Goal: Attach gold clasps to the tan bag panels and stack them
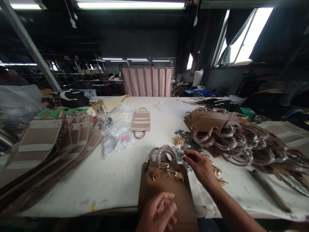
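white table (103,180): one brown bag (175,188), near; left hand (159,211) half-curled, grip unclear; right hand (200,165) extended, pinching one gold fitting (182,156).

Smooth matt bag (169,190), glossy plastic-wrapped handles (166,148)

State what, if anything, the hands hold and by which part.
The right hand pinches a small gold-colored piece in its fingertips; the exact part is too small to tell. Whether the left hand holds anything cannot be told.

Panels (40,137) left of bag (166,188), pile (214,121) right — shelves (80,73) probably behind.
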{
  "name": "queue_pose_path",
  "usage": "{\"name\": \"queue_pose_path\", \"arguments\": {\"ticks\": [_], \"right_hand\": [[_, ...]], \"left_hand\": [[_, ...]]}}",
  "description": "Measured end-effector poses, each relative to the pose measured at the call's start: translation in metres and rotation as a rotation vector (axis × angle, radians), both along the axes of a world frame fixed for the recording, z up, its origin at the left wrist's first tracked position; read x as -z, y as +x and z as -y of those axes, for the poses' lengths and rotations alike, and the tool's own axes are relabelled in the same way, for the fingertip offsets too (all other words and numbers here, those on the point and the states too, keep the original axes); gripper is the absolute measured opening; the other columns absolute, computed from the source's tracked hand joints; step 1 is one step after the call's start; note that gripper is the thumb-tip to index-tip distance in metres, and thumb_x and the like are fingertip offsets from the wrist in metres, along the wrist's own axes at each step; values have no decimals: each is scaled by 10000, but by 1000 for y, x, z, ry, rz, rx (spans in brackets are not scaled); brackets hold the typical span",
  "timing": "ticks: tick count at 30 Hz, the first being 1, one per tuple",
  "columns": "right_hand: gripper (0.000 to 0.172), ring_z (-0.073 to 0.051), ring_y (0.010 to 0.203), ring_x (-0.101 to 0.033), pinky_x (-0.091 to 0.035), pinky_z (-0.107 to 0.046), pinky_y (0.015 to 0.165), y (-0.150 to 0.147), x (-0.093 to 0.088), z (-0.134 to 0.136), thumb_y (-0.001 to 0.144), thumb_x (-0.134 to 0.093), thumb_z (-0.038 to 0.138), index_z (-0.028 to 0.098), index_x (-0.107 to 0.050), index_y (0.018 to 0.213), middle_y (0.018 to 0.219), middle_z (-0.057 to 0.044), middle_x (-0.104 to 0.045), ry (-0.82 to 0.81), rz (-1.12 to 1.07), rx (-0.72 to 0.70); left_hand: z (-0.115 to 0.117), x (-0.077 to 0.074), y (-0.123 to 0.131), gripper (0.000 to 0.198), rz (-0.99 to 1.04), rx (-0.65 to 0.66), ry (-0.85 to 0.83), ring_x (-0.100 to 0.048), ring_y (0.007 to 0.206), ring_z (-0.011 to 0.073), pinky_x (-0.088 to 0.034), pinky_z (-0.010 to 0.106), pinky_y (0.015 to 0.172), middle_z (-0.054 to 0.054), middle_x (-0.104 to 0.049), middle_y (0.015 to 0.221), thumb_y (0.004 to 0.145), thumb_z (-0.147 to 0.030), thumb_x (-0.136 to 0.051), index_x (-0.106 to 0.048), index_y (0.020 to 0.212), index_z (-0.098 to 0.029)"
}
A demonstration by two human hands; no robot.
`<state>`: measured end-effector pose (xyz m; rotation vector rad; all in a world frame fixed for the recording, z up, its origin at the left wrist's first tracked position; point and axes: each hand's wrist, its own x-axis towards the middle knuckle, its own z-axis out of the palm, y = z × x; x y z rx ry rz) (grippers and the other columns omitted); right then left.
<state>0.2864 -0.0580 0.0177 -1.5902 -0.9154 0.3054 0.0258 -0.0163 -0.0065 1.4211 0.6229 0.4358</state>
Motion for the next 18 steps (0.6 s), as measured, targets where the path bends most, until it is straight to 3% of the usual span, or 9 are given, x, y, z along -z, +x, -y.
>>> {"name": "queue_pose_path", "arguments": {"ticks": [3,7,14,18], "right_hand": [[236,-229,965,-726,-603,-338,846,-55,6,36,1043,-592,253,238,-743,1223,1098,-96,-756,140,377,-125],[371,-222,1023,-707,-599,-339,876,-95,25,60,1071,-511,123,262,-643,1388,1148,-101,-727,158,609,-282],[314,-216,999,-704,-571,-356,870,-103,40,63,1071,-527,99,249,-651,1317,1161,-98,-728,189,659,-287],[209,-224,1009,-713,-591,-335,876,-109,38,60,1057,-587,160,258,-692,1209,1119,-85,-727,198,429,-201]], "left_hand": [[-12,-14,8,754,-13,-82,-219,-698,607,171,-529,238,472,94,-690,931,855,-833,-592,-669,1126,-134],[-17,-23,15,701,-77,-62,-202,-665,514,135,-484,197,420,69,-677,846,804,-813,-675,-656,912,-121],[-15,-19,18,621,-136,-75,-233,-648,486,121,-466,166,418,30,-669,720,761,-709,-788,-683,930,-121],[-15,-21,14,575,-43,-82,-266,-676,595,130,-541,191,500,57,-707,797,794,-611,-816,-720,1037,-98]]}}
